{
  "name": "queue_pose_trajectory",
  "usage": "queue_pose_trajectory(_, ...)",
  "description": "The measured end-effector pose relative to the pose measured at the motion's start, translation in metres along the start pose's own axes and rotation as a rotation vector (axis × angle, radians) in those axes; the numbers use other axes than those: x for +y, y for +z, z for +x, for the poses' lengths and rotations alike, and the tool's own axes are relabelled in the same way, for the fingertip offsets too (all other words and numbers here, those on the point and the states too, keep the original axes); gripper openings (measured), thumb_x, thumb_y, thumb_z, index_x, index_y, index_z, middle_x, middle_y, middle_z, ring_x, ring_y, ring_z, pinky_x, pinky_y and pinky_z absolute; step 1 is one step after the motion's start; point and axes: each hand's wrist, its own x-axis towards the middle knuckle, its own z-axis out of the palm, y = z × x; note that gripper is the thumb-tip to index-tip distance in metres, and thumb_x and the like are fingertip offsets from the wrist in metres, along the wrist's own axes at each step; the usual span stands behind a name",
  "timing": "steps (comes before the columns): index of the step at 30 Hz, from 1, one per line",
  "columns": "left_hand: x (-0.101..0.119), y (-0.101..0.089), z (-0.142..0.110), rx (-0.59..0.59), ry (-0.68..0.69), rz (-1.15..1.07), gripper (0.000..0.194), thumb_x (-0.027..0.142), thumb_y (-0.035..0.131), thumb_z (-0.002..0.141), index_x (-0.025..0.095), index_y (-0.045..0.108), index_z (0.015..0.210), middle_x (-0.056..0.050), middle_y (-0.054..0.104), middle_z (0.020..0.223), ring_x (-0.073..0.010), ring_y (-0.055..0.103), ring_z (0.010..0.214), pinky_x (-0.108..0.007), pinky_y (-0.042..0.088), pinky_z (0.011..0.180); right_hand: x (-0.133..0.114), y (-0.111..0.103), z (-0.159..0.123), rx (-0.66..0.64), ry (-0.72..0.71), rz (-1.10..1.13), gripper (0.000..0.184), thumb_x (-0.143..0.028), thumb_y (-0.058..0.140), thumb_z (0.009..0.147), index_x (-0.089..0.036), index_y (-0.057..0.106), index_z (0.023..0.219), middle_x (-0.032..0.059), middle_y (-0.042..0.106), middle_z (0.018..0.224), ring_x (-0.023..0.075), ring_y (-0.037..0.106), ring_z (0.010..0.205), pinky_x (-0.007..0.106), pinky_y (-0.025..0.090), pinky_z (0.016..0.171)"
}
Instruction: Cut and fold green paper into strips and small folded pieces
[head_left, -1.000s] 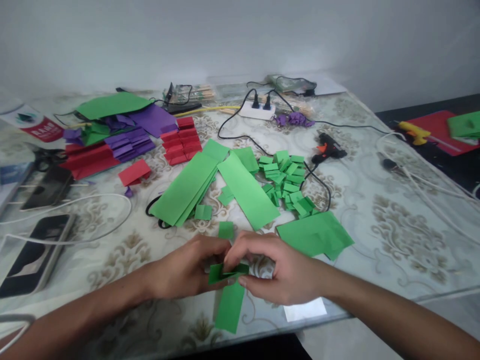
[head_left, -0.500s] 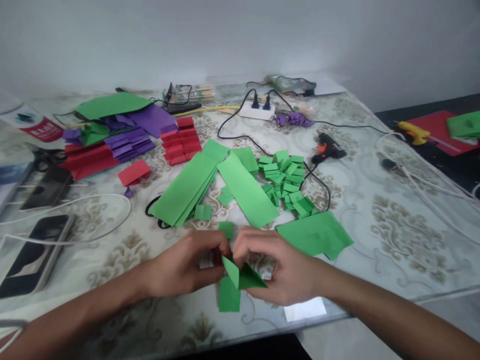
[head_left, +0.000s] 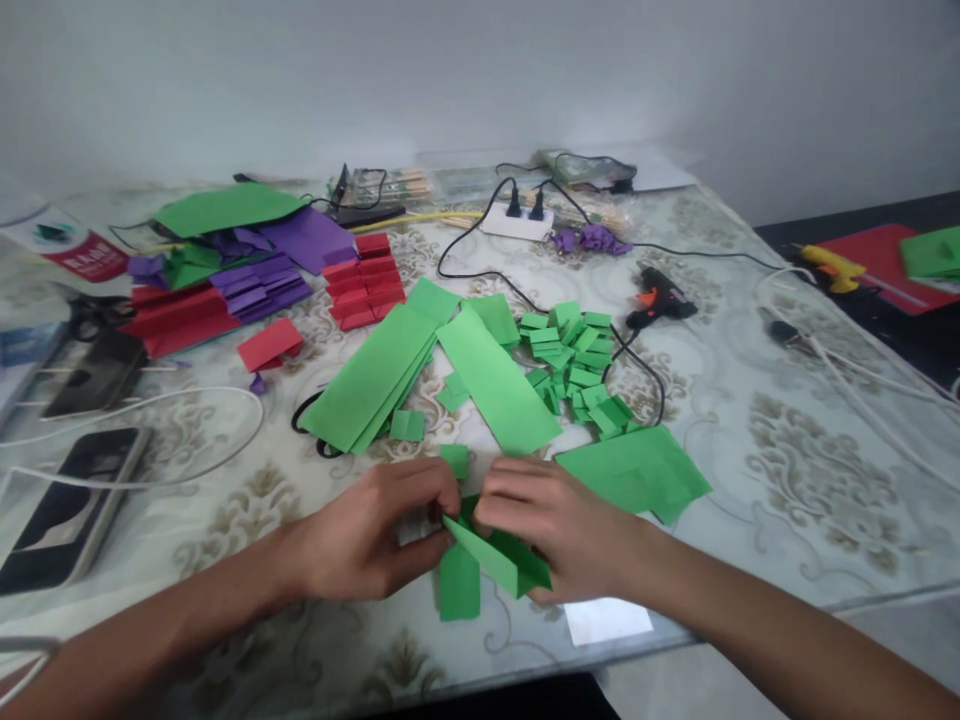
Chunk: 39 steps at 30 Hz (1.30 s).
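Note:
Between my two hands is a folded piece of green paper (head_left: 491,558), creased lengthwise with its fold partly open. My left hand (head_left: 382,530) pinches its left end between thumb and fingers. My right hand (head_left: 544,520) grips the other end, fingers over the top and thumb hidden. Under the held piece lies a flat green paper strip (head_left: 459,585), and a small green square (head_left: 454,460) sits just beyond my fingers. Long green strips (head_left: 371,375) are stacked ahead to the left, with another long strip (head_left: 499,380) slanting to the right. A heap of small folded green pieces (head_left: 574,360) lies beyond my right hand.
A larger green sheet (head_left: 634,470) lies by my right wrist. Further off are a black glue gun (head_left: 660,298), a white power strip (head_left: 517,221) and folded red paper (head_left: 364,285). At left are a phone (head_left: 71,510), a looping white cable (head_left: 255,400) and scissors (head_left: 94,312).
The held green paper has turned and swung to the right, showing more of its length. My right hand has shifted slightly right along it; my left hand stays nearly in place.

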Motion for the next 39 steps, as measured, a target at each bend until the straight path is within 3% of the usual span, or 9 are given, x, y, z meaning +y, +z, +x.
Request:
queue_pose_trajectory(5, 0.000, -0.003, 0.000, 0.025, 0.039, -0.020, 0.013, 0.008, 0.060, 0.087, 0.019, 0.058, 0.095, -0.005, 0.065, 0.090, -0.0180, 0.063, 0.081, -0.028, 0.050, 0.071, -0.001, 0.008, -0.003, 0.184, -0.028, 0.088, 0.021, -0.003, 0.052, 0.077, -0.020, 0.055, 0.089, 0.0030, 0.057, 0.081, 0.0148, 0.052, 0.070, 0.025, 0.047, 0.063)
queue_pose_trajectory(9, -0.001, -0.005, 0.000, 0.078, 0.067, -0.025, 0.017, 0.007, 0.060, 0.084, 0.019, 0.057, 0.095, -0.004, 0.064, 0.089, -0.0173, 0.062, 0.080, -0.028, 0.050, 0.071, -0.001, 0.012, -0.002, 0.341, -0.101, 0.060, 0.023, -0.001, 0.058, 0.078, -0.017, 0.059, 0.094, 0.0074, 0.060, 0.084, 0.0168, 0.055, 0.074, 0.030, 0.053, 0.069)
queue_pose_trajectory(13, -0.002, -0.005, 0.000, 0.098, 0.063, -0.015, 0.017, 0.008, 0.062, 0.084, 0.019, 0.056, 0.095, -0.004, 0.063, 0.088, -0.0175, 0.062, 0.079, -0.029, 0.050, 0.072, -0.002, 0.012, -0.001, 0.393, -0.116, 0.027, 0.024, 0.000, 0.063, 0.079, -0.013, 0.062, 0.099, 0.0120, 0.064, 0.088, 0.0200, 0.058, 0.077, 0.035, 0.055, 0.071)
queue_pose_trajectory(27, -0.004, -0.004, 0.000, 0.121, 0.071, 0.020, 0.028, 0.010, 0.064, 0.089, 0.019, 0.059, 0.115, -0.009, 0.068, 0.106, -0.0206, 0.066, 0.093, -0.033, 0.056, 0.083, -0.001, 0.014, -0.003, 0.293, -0.026, 0.018, 0.023, -0.008, 0.059, 0.084, -0.018, 0.058, 0.104, 0.0094, 0.064, 0.092, 0.0204, 0.060, 0.081, 0.035, 0.056, 0.074)
queue_pose_trajectory(30, -0.005, -0.005, 0.000, 0.135, 0.068, 0.016, 0.029, 0.010, 0.064, 0.090, 0.018, 0.061, 0.117, -0.009, 0.068, 0.106, -0.0198, 0.066, 0.092, -0.032, 0.056, 0.082, 0.000, 0.007, -0.003, 0.194, -0.005, 0.078, 0.037, -0.019, 0.060, 0.075, -0.014, 0.059, 0.113, 0.0125, 0.064, 0.097, 0.0248, 0.062, 0.087, 0.040, 0.058, 0.078)
queue_pose_trajectory(34, -0.009, -0.009, -0.001, 0.125, 0.030, -0.045, 0.028, 0.012, 0.061, 0.093, 0.017, 0.064, 0.121, -0.010, 0.069, 0.108, -0.0192, 0.066, 0.091, -0.032, 0.056, 0.082, 0.001, -0.006, -0.003, 0.084, 0.056, 0.106, 0.055, -0.015, 0.054, 0.066, -0.010, 0.063, 0.120, 0.0159, 0.064, 0.107, 0.0276, 0.064, 0.096, 0.043, 0.058, 0.084)
queue_pose_trajectory(37, -0.011, -0.013, -0.001, 0.135, -0.006, -0.089, 0.024, 0.017, 0.056, 0.098, 0.017, 0.067, 0.120, -0.010, 0.071, 0.110, -0.0208, 0.068, 0.095, -0.034, 0.055, 0.085, 0.002, -0.014, -0.002, -0.012, 0.122, 0.129, 0.056, -0.022, 0.060, 0.076, -0.010, 0.060, 0.131, 0.0180, 0.064, 0.121, 0.0297, 0.065, 0.106, 0.044, 0.058, 0.090)
queue_pose_trajectory(39, -0.012, -0.015, -0.001, 0.151, -0.046, -0.096, 0.024, 0.021, 0.052, 0.102, 0.017, 0.071, 0.116, -0.010, 0.073, 0.109, -0.0219, 0.069, 0.098, -0.034, 0.055, 0.087, 0.003, -0.016, -0.002, -0.043, 0.145, 0.160, 0.062, -0.041, 0.069, 0.085, -0.010, 0.057, 0.138, 0.0181, 0.064, 0.125, 0.0300, 0.066, 0.109, 0.044, 0.058, 0.092)
